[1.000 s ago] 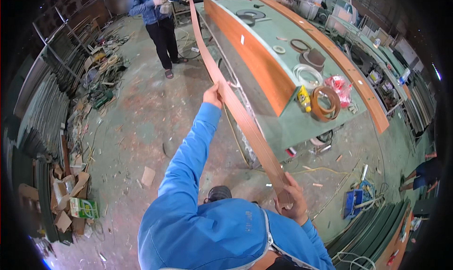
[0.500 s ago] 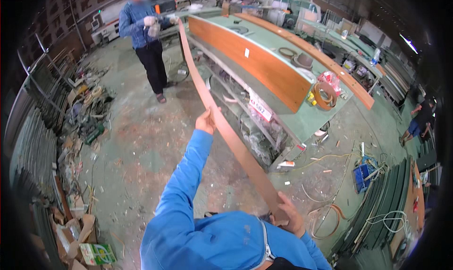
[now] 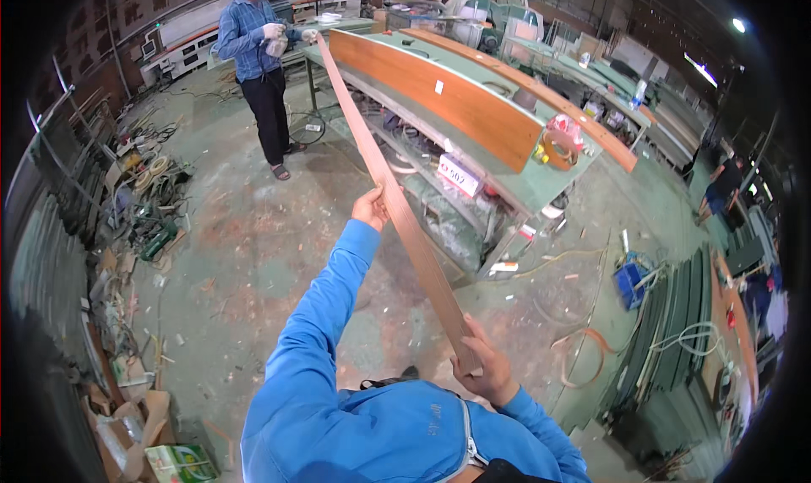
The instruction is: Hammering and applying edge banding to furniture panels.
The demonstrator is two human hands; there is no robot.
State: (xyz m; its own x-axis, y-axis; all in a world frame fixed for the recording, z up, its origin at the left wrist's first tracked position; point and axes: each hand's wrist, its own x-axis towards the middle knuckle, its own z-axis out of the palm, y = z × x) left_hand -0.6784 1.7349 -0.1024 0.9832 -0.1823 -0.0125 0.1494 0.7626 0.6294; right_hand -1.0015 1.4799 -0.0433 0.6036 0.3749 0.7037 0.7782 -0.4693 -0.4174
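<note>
Green bench beside the brown strip, probably bagged clutter underneath.

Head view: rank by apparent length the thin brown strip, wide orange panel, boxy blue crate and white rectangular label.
1. Thin brown strip
2. Wide orange panel
3. Boxy blue crate
4. White rectangular label
Nearness to the camera may exaggerate the strip's lead.

The long strip is pinkish brown, finely lined along its length, and the jacket is bright blue with a pale zip. The co-worker's shirt is blue and checked, above black trousers. The curved board is orange-brown with a white label, the tabletop dull green, the floor grey-green with rusty-red blotches, and the crate deep blue.
</note>
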